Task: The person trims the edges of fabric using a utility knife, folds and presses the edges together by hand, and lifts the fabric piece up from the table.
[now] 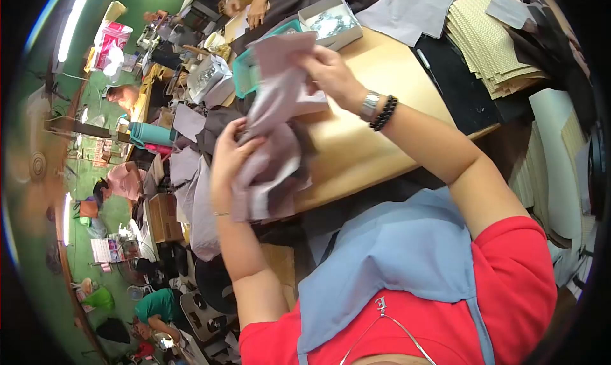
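Greyish-mauve fabric hangs in the air between my two hands, over the near edge of the wooden table. My right hand pinches its upper end, with a watch and a dark bead bracelet on that wrist. Lower and to the left, my left hand is closed on the middle of the same fabric. The lower folds dangle beside my left wrist, partly blurred. Just behind the fabric sits a teal basket, partly covered by it.
A white box of small items stands at the table's back. Stacked quilted cream sheets and a black panel with a pen lie to the right. A co-worker's hands are at the far side. Fabric piles lie left.
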Available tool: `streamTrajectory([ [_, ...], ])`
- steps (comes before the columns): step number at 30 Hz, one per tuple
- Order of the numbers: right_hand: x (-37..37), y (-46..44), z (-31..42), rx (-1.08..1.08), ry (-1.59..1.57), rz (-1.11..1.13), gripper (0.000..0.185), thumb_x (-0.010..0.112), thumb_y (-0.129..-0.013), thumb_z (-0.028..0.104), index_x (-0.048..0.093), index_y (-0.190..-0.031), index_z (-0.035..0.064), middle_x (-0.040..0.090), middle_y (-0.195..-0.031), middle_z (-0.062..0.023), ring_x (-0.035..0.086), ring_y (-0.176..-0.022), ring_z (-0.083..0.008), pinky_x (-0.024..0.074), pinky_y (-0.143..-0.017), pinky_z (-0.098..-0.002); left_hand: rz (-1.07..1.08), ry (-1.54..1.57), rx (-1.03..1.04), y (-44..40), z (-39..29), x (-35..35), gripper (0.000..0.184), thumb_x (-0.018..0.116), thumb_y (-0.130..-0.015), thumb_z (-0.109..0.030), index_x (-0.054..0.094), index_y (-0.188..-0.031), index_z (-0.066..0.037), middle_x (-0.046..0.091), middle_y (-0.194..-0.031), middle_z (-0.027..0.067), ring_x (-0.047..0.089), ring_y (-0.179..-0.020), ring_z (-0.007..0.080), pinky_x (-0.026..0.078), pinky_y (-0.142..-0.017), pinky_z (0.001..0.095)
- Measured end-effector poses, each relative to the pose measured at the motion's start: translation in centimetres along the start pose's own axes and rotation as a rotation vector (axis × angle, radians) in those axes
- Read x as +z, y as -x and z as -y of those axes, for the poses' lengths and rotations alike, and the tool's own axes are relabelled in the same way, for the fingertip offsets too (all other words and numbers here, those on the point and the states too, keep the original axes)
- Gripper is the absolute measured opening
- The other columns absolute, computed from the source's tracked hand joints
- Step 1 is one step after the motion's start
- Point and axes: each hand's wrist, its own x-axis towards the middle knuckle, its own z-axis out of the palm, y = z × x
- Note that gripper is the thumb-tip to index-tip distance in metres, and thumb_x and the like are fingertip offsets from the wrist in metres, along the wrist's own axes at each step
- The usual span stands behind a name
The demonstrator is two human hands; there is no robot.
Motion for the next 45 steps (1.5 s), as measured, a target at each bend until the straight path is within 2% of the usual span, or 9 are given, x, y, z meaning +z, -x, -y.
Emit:
streamTrajectory([
  [4,-6.6,1.9,-2.2,0.225,-0.050,-0.280,0.023,0.059,-0.101,0.032,0.059,-0.105,0.0098,0.059,-0.073,0.0033,0.053,-0.054,-0.0041,0.0493,-0.051,-0.0211,-0.360,-0.301,0.483,0.4,-4.9,9.1,0.039,0.084,-0.077,-0.023,0.066,-0.106,-0.003,0.066,-0.105,0.0129,0.062,-0.101,0.0285,0.047,-0.091,0.0386],
  [9,-9.2,3.1,-3.8,0.250,-0.112,-0.300,0.026,0.061,-0.100,0.034,0.062,-0.106,0.0089,0.059,-0.072,0.0027,0.056,-0.057,-0.0061,0.0512,-0.055,-0.0236,-0.293,-0.569,0.432,2.2,-7.7,17.1,0.054,0.081,-0.074,-0.049,0.064,-0.109,-0.012,0.064,-0.105,0.0071,0.060,-0.101,0.0283,0.040,-0.091,0.0427],
  [19,-8.7,4.9,-4.4,0.167,-0.116,-0.039,0.028,0.071,-0.095,0.027,0.067,-0.109,0.0032,0.072,-0.097,-0.0047,0.068,-0.079,-0.0086,0.0576,-0.074,-0.0254,-0.407,-0.660,0.406,-2.2,-4.3,18.7,0.020,0.070,-0.087,-0.032,0.060,-0.092,-0.015,0.063,-0.090,0.0003,0.062,-0.083,0.0222,0.039,-0.073,0.0385],
  [26,-9.6,4.7,-5.5,-0.081,0.096,-0.024,0.028,0.077,-0.087,0.009,0.068,-0.111,-0.0010,0.074,-0.106,-0.0090,0.070,-0.094,-0.0130,0.0577,-0.085,-0.0294,-0.299,-0.076,0.248,-2.4,-3.4,17.0,0.015,0.053,-0.100,-0.018,0.055,-0.098,-0.004,0.059,-0.083,0.0162,0.058,-0.078,0.0319,0.043,-0.076,0.0416],
  [31,-10.4,3.7,-4.9,0.025,0.050,-0.317,0.025,0.072,-0.091,0.014,0.063,-0.110,-0.0010,0.071,-0.101,-0.0104,0.069,-0.093,-0.0125,0.0587,-0.075,-0.0279,-0.301,0.716,0.019,-2.1,-3.8,14.5,0.016,0.039,-0.109,-0.018,0.049,-0.101,-0.008,0.045,-0.092,-0.0027,0.040,-0.087,0.0060,0.039,-0.081,0.0233],
  [33,-9.5,4.5,-4.2,0.082,-0.054,-0.569,0.033,0.073,-0.091,0.016,0.058,-0.115,0.0001,0.069,-0.109,-0.0126,0.068,-0.096,-0.0132,0.0586,-0.076,-0.0279,-0.371,0.801,-0.019,-2.1,-3.6,14.2,0.017,0.039,-0.109,-0.019,0.049,-0.103,-0.007,0.047,-0.095,-0.0023,0.042,-0.090,0.0073,0.040,-0.082,0.0242],
  [36,-8.2,7.3,-3.6,0.077,-0.058,-0.154,0.054,0.075,-0.092,0.029,0.042,-0.129,0.0075,0.060,-0.119,-0.0099,0.065,-0.095,-0.0143,0.0549,-0.084,-0.0299,-0.450,0.335,0.173,-1.0,-4.6,15.2,0.013,0.047,-0.106,-0.017,0.052,-0.103,-0.005,0.054,-0.094,0.0027,0.050,-0.088,0.0132,0.044,-0.080,0.0280],
  [41,-5.8,11.4,-4.0,0.082,-0.002,-0.081,0.035,0.064,-0.099,0.027,0.056,-0.126,0.0058,0.065,-0.114,-0.0034,0.063,-0.105,-0.0146,0.0525,-0.091,-0.0317,0.121,-0.087,0.653,0.1,-7.6,17.3,0.013,0.068,-0.091,-0.010,0.059,-0.094,-0.002,0.060,-0.088,0.0156,0.060,-0.084,0.0267,0.048,-0.075,0.0334],
  [45,-5.3,9.5,-2.1,0.210,-0.501,-0.267,0.024,0.061,-0.100,0.017,0.063,-0.119,0.0047,0.068,-0.111,-0.0037,0.066,-0.101,-0.0135,0.0538,-0.089,-0.0304,0.236,0.336,0.279,-2.4,-7.3,14.9,0.019,0.071,-0.089,-0.011,0.062,-0.104,-0.004,0.064,-0.098,0.0068,0.060,-0.096,0.0166,0.048,-0.086,0.0327],
])
